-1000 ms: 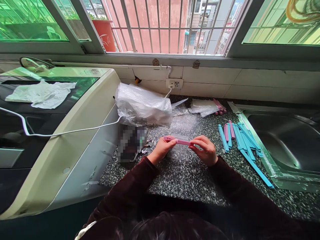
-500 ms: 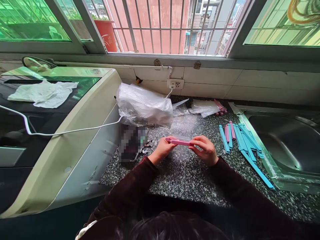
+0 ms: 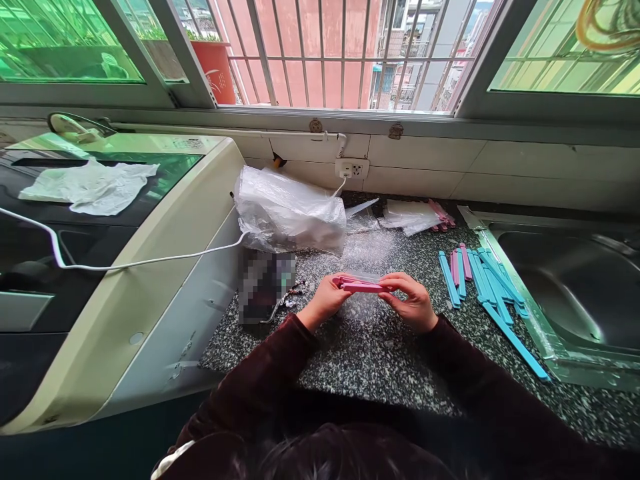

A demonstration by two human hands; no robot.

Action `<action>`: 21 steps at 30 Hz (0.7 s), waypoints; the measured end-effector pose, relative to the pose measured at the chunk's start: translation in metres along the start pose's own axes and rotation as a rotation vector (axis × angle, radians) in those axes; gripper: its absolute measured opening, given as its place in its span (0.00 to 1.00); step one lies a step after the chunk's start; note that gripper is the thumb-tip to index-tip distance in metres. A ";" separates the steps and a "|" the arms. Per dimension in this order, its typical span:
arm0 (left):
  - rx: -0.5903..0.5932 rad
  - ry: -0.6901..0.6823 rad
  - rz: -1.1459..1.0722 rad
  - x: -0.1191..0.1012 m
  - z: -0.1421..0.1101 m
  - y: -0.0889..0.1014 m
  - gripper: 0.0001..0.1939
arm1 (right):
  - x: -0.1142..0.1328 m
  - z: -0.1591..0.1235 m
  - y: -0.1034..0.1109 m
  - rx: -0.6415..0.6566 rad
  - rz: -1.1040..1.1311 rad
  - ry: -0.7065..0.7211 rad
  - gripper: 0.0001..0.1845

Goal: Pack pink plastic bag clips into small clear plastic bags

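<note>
Clip [image 3: 362,288], left grip [image 3: 325,301] to right grip [image 3: 413,304], apparently hinged

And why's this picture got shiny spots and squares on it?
In the head view, pale glare, probably daylight, whitens the countertop beyond the left hand and right hand; in the head view, the sink has a bright glint; in the head view, a blocky patch hides detail, while the pink strip looks fairly clear.
</note>
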State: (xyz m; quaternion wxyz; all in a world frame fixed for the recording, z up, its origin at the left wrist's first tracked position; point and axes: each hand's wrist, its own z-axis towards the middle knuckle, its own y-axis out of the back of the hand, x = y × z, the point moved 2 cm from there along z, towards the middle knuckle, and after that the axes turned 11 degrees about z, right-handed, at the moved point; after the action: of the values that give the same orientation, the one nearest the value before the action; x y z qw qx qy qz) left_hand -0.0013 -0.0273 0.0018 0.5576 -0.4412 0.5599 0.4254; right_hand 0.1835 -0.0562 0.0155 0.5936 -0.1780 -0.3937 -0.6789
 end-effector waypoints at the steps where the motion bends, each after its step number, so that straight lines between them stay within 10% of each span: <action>1: -0.001 0.001 0.007 0.001 0.000 0.000 0.16 | 0.000 0.000 -0.001 -0.003 0.021 -0.027 0.06; 21: 0.086 -0.048 0.067 -0.003 0.000 -0.002 0.26 | -0.002 -0.002 -0.003 -0.016 0.080 -0.089 0.06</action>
State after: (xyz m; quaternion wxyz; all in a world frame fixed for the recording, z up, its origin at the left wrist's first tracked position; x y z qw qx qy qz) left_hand 0.0007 -0.0276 0.0048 0.5746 -0.3878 0.5786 0.4298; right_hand 0.1816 -0.0561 0.0118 0.6005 -0.2285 -0.4068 -0.6494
